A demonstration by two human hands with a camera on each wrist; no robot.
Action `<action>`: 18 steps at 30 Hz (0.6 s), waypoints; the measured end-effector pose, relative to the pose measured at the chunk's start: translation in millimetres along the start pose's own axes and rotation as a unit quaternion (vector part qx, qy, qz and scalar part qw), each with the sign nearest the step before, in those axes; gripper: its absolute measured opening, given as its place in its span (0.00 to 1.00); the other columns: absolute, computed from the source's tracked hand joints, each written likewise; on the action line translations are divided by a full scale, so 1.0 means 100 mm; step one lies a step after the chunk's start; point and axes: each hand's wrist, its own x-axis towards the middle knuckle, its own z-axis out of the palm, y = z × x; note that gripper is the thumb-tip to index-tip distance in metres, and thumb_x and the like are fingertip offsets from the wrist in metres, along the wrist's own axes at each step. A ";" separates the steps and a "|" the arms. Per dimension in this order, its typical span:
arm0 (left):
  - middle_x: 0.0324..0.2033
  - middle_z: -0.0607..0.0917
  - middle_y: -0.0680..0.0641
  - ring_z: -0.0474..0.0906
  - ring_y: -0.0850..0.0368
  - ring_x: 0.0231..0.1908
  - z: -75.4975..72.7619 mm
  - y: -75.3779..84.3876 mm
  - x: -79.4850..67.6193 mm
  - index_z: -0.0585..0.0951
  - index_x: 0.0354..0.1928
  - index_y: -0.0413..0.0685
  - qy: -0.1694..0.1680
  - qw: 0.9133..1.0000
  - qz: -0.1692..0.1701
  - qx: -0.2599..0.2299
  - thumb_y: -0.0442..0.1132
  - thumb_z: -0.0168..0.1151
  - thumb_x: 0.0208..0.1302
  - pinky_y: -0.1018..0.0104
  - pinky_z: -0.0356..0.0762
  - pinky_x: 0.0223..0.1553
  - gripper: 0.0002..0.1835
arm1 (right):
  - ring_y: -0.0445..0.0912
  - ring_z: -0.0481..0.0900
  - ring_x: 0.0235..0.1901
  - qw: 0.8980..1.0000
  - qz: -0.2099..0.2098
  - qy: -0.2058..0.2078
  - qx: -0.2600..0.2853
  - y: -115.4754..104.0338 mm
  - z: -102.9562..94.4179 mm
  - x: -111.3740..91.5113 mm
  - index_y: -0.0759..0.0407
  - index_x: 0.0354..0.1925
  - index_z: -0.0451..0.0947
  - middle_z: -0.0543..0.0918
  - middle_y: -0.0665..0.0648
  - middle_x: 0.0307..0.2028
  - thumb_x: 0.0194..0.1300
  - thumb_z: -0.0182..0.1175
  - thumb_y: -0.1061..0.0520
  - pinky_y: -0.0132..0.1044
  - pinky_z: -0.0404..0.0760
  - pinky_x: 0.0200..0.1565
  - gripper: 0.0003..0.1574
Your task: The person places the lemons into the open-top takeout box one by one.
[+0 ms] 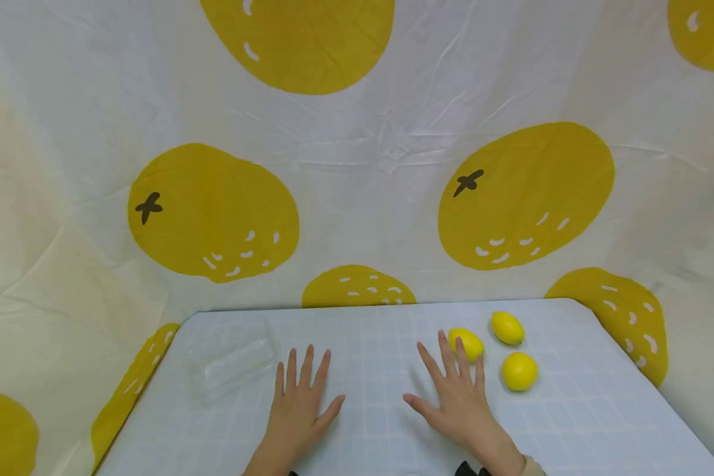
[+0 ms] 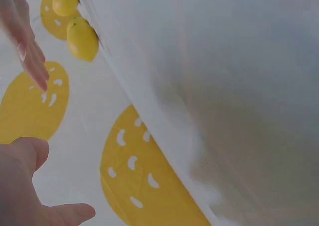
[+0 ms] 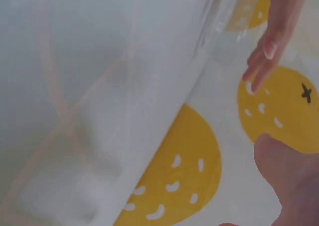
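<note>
While the container (image 1: 238, 365) is transparent, the lemons (image 1: 519, 371) are bright yellow.

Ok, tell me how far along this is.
Done: nothing visible; the three lemons lie loose on the table, outside the clear container. In hand: nothing; the left hand and right hand are spread, gripping nothing. Remaining: probably all the handling, as lemons and container sit apart.
</note>
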 end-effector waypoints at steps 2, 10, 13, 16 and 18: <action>0.69 0.67 0.34 0.57 0.27 0.68 -0.01 -0.02 0.01 0.65 0.74 0.49 0.004 1.000 -0.005 -0.011 0.62 0.55 0.66 0.30 0.52 0.65 0.39 | 0.67 0.38 0.74 1.000 0.006 -0.007 0.018 -0.03 0.00 0.02 0.48 0.76 0.58 0.44 0.65 0.78 0.62 0.58 0.27 0.74 0.35 0.64 0.53; 0.68 0.70 0.36 0.62 0.31 0.67 -0.07 -0.15 0.00 0.69 0.70 0.43 0.036 0.989 -0.068 -0.123 0.49 0.61 0.68 0.32 0.59 0.62 0.33 | 0.68 0.36 0.75 0.985 0.040 -0.065 0.154 -0.22 -0.06 0.15 0.54 0.78 0.52 0.42 0.70 0.77 0.70 0.55 0.34 0.73 0.32 0.65 0.50; 0.67 0.70 0.36 0.63 0.33 0.67 -0.08 -0.23 -0.02 0.69 0.70 0.41 0.056 0.982 -0.096 -0.155 0.46 0.61 0.67 0.35 0.61 0.62 0.32 | 0.67 0.36 0.75 0.977 0.046 -0.089 0.186 -0.30 -0.09 0.20 0.55 0.78 0.49 0.40 0.68 0.77 0.71 0.54 0.34 0.70 0.30 0.66 0.50; 0.66 0.72 0.36 0.65 0.35 0.65 -0.09 -0.31 -0.03 0.70 0.68 0.39 0.086 0.975 -0.108 -0.175 0.42 0.63 0.65 0.36 0.63 0.60 0.31 | 0.65 0.36 0.75 0.970 0.044 -0.102 0.218 -0.38 -0.10 0.25 0.57 0.78 0.47 0.40 0.68 0.77 0.71 0.53 0.35 0.69 0.32 0.67 0.51; 0.65 0.73 0.37 0.66 0.37 0.65 -0.10 -0.36 -0.05 0.70 0.68 0.39 0.102 0.972 -0.112 -0.182 0.40 0.63 0.64 0.38 0.63 0.60 0.30 | 0.65 0.37 0.75 0.962 0.043 -0.109 0.245 -0.44 -0.10 0.29 0.57 0.78 0.47 0.40 0.68 0.77 0.71 0.53 0.35 0.69 0.32 0.68 0.51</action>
